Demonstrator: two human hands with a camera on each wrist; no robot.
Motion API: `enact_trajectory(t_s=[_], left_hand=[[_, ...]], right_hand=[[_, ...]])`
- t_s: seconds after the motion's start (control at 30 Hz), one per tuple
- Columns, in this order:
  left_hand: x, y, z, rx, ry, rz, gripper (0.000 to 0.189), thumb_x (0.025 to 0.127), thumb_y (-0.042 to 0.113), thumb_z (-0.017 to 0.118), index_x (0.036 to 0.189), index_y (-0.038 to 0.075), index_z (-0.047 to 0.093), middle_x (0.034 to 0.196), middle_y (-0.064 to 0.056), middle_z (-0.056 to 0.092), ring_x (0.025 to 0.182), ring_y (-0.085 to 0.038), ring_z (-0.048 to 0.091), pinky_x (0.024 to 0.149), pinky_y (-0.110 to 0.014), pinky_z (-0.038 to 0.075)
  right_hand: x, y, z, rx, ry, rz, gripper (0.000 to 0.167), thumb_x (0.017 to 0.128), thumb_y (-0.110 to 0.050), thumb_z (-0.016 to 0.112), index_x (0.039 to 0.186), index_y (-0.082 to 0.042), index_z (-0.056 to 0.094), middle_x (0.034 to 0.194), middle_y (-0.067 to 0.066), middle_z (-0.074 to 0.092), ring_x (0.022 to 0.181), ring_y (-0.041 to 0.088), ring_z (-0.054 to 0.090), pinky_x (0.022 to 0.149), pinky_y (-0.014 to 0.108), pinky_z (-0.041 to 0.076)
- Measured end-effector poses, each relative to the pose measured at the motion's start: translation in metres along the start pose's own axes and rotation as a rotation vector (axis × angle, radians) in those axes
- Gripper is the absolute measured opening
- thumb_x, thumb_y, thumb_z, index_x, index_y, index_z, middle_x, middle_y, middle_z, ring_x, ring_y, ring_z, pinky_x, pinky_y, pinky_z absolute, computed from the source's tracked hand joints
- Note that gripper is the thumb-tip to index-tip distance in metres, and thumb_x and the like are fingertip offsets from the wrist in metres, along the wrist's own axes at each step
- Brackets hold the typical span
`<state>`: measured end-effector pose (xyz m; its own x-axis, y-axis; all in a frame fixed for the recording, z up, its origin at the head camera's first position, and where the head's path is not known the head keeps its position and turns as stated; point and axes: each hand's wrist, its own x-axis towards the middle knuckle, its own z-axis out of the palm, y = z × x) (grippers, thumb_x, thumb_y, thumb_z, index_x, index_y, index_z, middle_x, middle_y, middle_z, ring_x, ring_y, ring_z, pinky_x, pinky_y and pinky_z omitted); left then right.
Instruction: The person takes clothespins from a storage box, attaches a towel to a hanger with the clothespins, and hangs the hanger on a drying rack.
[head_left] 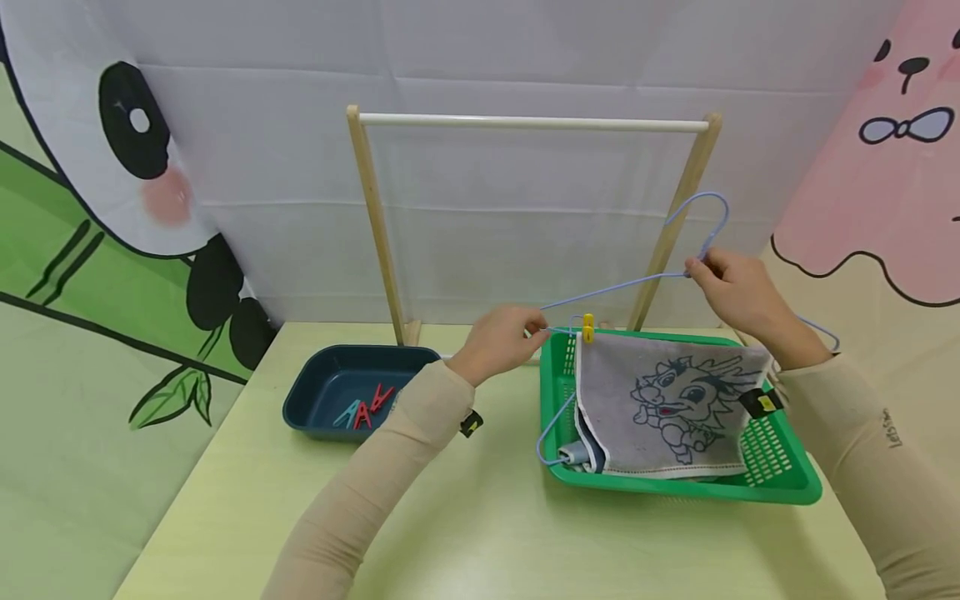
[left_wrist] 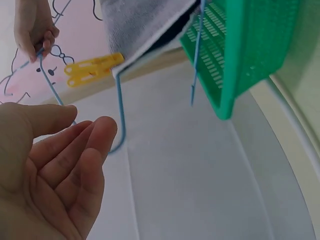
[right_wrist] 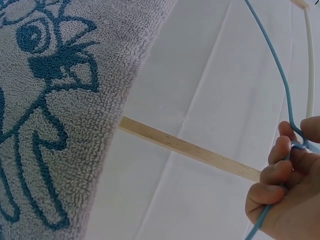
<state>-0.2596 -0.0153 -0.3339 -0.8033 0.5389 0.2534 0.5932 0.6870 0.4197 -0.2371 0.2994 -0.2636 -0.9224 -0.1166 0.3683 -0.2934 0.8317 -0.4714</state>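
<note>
My right hand (head_left: 738,292) grips a blue wire clothes hanger (head_left: 611,291) at its neck, just below the hook. At the hanger's left end, my left hand (head_left: 504,340) pinches the wire between thumb and fingers; the left wrist view shows the bent wire passing behind the fingertips. A grey towel (head_left: 667,408) with a dark cartoon dragon hangs folded from the hanger, over the green basket (head_left: 795,479). The yellow clothespin (head_left: 588,328) sits at the towel's top left corner, also seen in the left wrist view as a yellow clothespin (left_wrist: 94,69).
A drying rack with wooden posts and a white rod (head_left: 532,123) stands behind the basket. To the left, a dark blue tub (head_left: 307,392) holds red clothespins (head_left: 381,395) and a blue one. Another blue wire (head_left: 546,433) curves over the basket's left rim.
</note>
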Motion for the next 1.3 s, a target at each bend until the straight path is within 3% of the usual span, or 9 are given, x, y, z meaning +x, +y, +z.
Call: enact_trajectory(t_s=[0.33,0.5,0.6,0.77,0.97,1.3], left_hand=[[-0.017,-0.039,-0.011,0.039,-0.003,-0.039,0.028,0.097,0.024,0.054,0.072,0.017,0.064,0.069,0.006,0.059,0.060,-0.011,0.051,0.057,-0.028,0.043],[-0.024,-0.061,-0.019,0.051,-0.028,-0.062,0.026,0.096,0.021,0.054,0.074,0.016,0.066,0.066,0.005,0.057,0.056,-0.012,0.049,0.057,-0.029,0.041],[-0.030,-0.074,-0.028,0.037,-0.075,-0.096,0.029,0.097,0.019,0.053,0.071,0.011,0.063,0.062,0.001,0.054,0.053,-0.014,0.045,0.055,-0.030,0.038],[-0.040,-0.096,-0.041,0.044,-0.117,-0.164,0.024,0.096,0.019,0.052,0.081,0.011,0.069,0.077,-0.002,0.062,0.061,-0.016,0.053,0.058,-0.032,0.045],[-0.050,-0.118,-0.050,0.079,-0.123,-0.182,0.019,0.093,0.012,0.054,0.091,0.008,0.072,0.089,-0.006,0.067,0.069,-0.018,0.057,0.066,-0.036,0.049],[-0.058,-0.142,-0.057,0.095,-0.289,-0.283,0.022,0.094,0.012,0.053,0.081,0.004,0.069,0.064,-0.003,0.058,0.057,-0.018,0.050,0.057,-0.032,0.040]], right_hand=[[0.001,0.001,0.000,-0.011,0.026,-0.006,0.038,0.099,-0.035,0.044,0.080,-0.004,0.055,0.062,0.008,0.039,0.053,0.023,0.035,0.047,0.032,0.028],[0.001,0.002,0.001,-0.003,0.060,-0.013,0.037,0.099,-0.034,0.046,0.078,-0.004,0.054,0.064,0.009,0.040,0.056,0.023,0.036,0.049,0.033,0.028],[0.000,0.002,0.001,0.010,0.066,-0.010,0.038,0.099,-0.035,0.046,0.079,-0.004,0.054,0.064,0.009,0.040,0.056,0.023,0.036,0.048,0.032,0.028],[0.000,0.003,0.000,0.018,0.081,-0.012,0.037,0.099,-0.034,0.046,0.080,-0.004,0.056,0.063,0.009,0.041,0.053,0.022,0.035,0.048,0.032,0.028],[0.002,0.004,0.000,0.019,0.104,-0.034,0.035,0.099,-0.034,0.047,0.088,-0.004,0.061,0.063,0.009,0.043,0.049,0.020,0.034,0.046,0.031,0.028],[0.002,0.006,0.000,-0.001,0.167,-0.035,0.033,0.100,-0.032,0.046,0.093,-0.003,0.062,0.065,0.010,0.044,0.050,0.021,0.034,0.046,0.030,0.026]])
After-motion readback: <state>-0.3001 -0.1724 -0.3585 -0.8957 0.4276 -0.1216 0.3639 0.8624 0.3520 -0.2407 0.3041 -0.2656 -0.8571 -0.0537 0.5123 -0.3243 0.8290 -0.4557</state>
